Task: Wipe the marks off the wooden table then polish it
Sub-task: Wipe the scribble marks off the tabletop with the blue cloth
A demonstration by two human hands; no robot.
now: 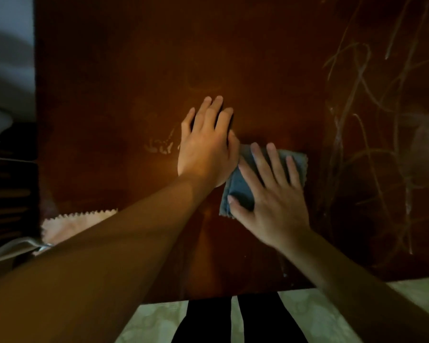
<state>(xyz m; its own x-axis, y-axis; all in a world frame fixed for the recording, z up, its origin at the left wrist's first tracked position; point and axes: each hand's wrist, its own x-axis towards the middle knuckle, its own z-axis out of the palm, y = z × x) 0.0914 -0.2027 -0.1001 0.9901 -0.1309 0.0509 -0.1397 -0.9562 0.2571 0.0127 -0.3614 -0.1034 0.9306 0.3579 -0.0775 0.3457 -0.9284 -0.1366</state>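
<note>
The dark brown wooden table (134,70) fills most of the view. My right hand (273,194) lies flat with spread fingers on a folded blue-grey cloth (238,184) near the table's middle. Just left of the cloth, my left hand (206,144) rests flat on the bare wood with straight fingers, its thumb side touching the cloth's edge. A pale smeared patch (160,146) shows on the wood beside my left hand. Long pale scribble marks (357,107) cover the right part of the table.
A pink cloth with a zigzag edge (70,224) lies at the table's near left corner, partly under my left forearm. A metal object (22,246) sticks out at the left edge. The table's near edge runs above a pale patterned floor (320,315).
</note>
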